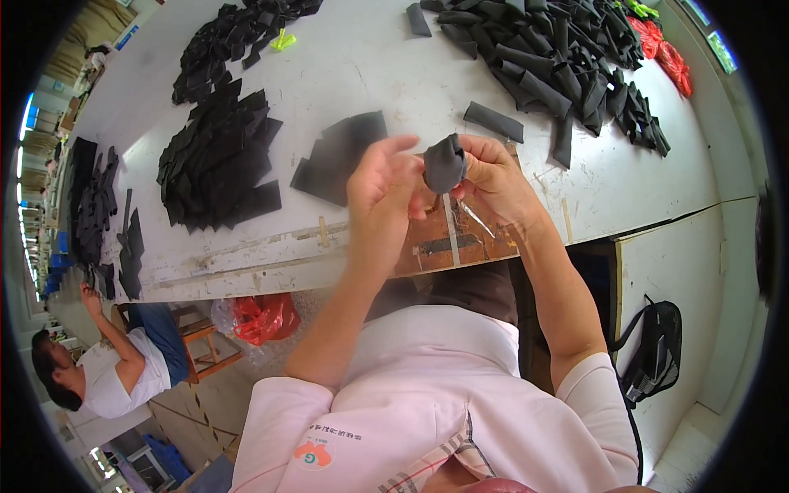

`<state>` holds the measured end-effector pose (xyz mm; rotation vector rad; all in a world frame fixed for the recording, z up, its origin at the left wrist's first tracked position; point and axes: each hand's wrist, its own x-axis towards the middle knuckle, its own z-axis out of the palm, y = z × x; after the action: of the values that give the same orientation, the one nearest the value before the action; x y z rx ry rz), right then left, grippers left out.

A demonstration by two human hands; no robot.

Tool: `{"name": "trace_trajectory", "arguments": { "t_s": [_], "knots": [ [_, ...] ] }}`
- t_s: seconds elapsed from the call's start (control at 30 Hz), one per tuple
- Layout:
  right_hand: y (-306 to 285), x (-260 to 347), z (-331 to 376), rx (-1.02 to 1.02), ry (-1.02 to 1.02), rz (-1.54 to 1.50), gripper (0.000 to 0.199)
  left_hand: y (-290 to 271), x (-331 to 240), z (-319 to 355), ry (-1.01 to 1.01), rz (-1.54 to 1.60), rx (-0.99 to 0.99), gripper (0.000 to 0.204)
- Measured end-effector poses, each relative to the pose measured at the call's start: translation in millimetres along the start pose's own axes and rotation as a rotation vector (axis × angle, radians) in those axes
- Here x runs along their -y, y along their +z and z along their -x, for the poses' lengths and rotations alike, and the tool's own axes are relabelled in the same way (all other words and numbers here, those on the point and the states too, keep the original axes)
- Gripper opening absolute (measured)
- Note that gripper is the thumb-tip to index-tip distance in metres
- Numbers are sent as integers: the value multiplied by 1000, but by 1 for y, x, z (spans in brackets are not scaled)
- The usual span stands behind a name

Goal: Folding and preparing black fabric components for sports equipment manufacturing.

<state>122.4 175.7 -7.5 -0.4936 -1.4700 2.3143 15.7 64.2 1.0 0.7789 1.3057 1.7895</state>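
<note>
In my right hand (495, 177), thumb and fingers are closed on a folded piece of black fabric (445, 164), held up over the table edge. My left hand (385, 182) is at the left side of this piece, its fingers apart and slightly blurred; whether the fingertips touch the fabric is hard to tell. A slim, pointed metal tool (477, 220) shows just below my right hand, above a worn brown board (427, 253). Left of my hands lie flat black fabric pieces (337, 160). A single rolled black piece (494, 122) lies just beyond my right hand.
A big heap of rolled black pieces (542, 62) covers the far right of the white table (329, 78). Stacks of flat black pieces (215, 160) stand on the left. A red plastic bag (265, 319) is below the table edge. Another person (123, 361) sits at far left.
</note>
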Motion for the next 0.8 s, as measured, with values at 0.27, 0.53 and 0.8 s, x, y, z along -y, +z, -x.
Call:
{"name": "trace_trajectory", "arguments": {
  "t_s": [0.27, 0.53, 0.8],
  "knots": [
    [18, 30, 24, -187, -571, 643, 37, 4, -27, -3, 455, -406, 45, 10],
    [14, 20, 13, -75, -584, 1465, 23, 5, -4, 10, 442, 14, -196, 9],
    [15, 21, 21, -103, -596, 1289, 19, 16, -27, -15, 88, 157, 217, 10]
  ]
}}
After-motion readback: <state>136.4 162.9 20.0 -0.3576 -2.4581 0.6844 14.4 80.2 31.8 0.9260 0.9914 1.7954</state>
